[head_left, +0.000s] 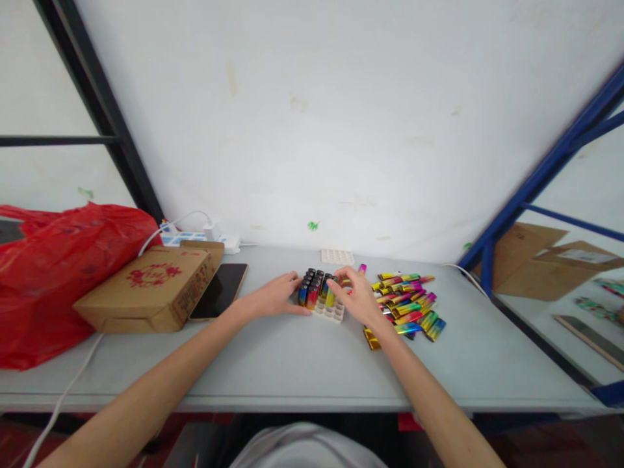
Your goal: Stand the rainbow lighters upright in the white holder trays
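**Both hands at a tray of rainbow sticks**

Left hand flat on the grey table, fingers loosely spread and gripping nothing, fingertips touching the left side of a white tray. Right hand curled over the tray's right side, thumb and fingers pinched on one rainbow stick standing upright in a slot. More sticks upright in the tray's left and back slots, dark caps up; near slots on the right side bare. Loose pile of the same shiny sticks lying flat just right of the right hand, some touching the wrist. Second white tray further back near the wall. Left of the hands: dark phone lying flat, beside it a cardboard box, then a red plastic bag. White power strip behind the box, with a cable trailing off the table's front edge.
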The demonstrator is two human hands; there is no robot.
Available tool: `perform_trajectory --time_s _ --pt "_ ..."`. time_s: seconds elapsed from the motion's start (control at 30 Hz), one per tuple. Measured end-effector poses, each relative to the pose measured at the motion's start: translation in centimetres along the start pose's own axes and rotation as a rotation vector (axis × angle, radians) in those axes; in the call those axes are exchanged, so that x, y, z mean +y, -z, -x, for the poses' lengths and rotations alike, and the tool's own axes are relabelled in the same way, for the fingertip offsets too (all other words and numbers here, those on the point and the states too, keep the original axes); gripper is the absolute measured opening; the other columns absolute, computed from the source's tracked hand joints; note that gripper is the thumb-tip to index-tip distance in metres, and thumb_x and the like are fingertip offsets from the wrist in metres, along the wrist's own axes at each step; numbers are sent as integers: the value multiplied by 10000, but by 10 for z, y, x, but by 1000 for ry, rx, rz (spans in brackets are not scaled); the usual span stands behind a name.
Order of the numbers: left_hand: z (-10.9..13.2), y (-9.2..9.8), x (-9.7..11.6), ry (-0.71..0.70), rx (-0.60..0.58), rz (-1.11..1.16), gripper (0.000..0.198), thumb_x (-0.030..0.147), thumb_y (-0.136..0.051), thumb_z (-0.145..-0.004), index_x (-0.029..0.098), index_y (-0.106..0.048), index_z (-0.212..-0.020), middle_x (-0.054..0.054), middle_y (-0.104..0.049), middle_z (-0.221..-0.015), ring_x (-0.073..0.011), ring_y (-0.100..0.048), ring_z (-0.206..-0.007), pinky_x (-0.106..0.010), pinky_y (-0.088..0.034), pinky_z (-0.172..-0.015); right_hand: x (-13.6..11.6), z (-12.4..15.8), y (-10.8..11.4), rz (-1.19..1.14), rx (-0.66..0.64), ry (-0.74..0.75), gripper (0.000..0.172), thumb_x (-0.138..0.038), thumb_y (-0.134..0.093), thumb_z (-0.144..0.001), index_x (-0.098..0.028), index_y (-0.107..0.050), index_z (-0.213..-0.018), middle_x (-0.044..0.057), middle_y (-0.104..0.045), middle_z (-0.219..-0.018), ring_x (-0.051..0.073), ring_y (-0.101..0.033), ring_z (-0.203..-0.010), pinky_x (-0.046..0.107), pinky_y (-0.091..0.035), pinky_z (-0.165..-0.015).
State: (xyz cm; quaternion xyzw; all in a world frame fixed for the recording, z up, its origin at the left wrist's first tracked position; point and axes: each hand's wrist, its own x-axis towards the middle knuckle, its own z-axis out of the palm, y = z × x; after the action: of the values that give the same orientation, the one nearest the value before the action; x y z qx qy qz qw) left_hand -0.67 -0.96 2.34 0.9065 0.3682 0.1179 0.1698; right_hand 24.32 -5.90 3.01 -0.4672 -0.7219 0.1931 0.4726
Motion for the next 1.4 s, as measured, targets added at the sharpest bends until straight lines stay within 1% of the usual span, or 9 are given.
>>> perform_trajectory --time_s 0.13,0.3,0.73,1.0,1.07,1.13,1.27,1.33,1.4 --pt "0 -1 -1 -6 16 1 700 793 -663 -794 170 -670 -1113 -92 -604 -1053 -294 -610 -988 -365 -487 -884 1 1 -2 72 -7 38 228 -449 -651 -946 -224 -621 -928 35 -670 -832 205 -642 -767 333 -511 -751" --pt "1 -1 0 -8 18 -8 701 799 -656 -797 177 -669 -1118 -88 -601 -1049 -288 -609 -975 -363 -488 -874 -1 2 -2 53 -25 25 213 -449 -659 -943 -242 -611 -947 0 -671 -740 198 -638 -698 312 -504 -709" --pt "2 1 2 -21 23 15 679 797 -652 -794 186 -673 -1089 -77 -596 -1025 -285 -604 -965 -356 -482 -844 -6 3 -1 9 -86 27 215 -450 -683 -924 -246 -619 -939 -9 -675 -728 186 -625 -669 303 -491 -679" --pt "1 0 1 -17 31 3 686 790 -664 -791 180 -676 -1104 -86 -603 -1033 -294 -611 -968 -366 -489 -855 -6 3 1 33 -132 37 228 -464 -699 -928 -245 -637 -940 -18 -669 -706 172 -581 -621 292 -442 -626" --pt "1 0 0 -16 30 6 690 795 -659 -790 181 -678 -1104 -86 -606 -1035 -291 -610 -968 -364 -489 -861 -6 2 2 34 -115 34 241 -485 -666 -953 -245 -642 -944 -11 -682 -718 180 -604 -639 293 -447 -636" --pt "1 0 0 -16 30 6 702 802 -655 -789 180 -676 -1113 -88 -609 -1046 -290 -607 -975 -366 -490 -873 -3 0 6 58 -58 27 256 -492 -600 -995 -244 -641 -944 -1 -691 -729 191 -631 -661 298 -455 -656" --pt "1 0 0 -11 22 -6 727 807 -658 -789 168 -669 -1136 -102 -615 -1077 -300 -606 -1004 -377 -491 -908 14 -6 22 248 87 16 250 -431 -493 -1048 -242 -637 -968 26 -699 -770 220 -655 -716 329 -481 -731" --pt "0 0 0 -4 20 -15 724 804 -664 -788 165 -670 -1127 -107 -617 -1080 -304 -607 -1007 -382 -491 -913 28 -8 31 380 87 20 201 -341 -487 -1045 -223 -643 -1000 63 -720 -868 239 -673 -810 350 -497 -810" --pt "0 -1 -1 -4 25 -17 723 806 -666 -784 168 -670 -1125 -108 -619 -1079 -306 -608 -1005 -387 -492 -912 44 -7 37 515 20 7 150 -242 -516 -1014 -192 -658 -1021 107 -730 -981 259 -682 -934 369 -497 -901"
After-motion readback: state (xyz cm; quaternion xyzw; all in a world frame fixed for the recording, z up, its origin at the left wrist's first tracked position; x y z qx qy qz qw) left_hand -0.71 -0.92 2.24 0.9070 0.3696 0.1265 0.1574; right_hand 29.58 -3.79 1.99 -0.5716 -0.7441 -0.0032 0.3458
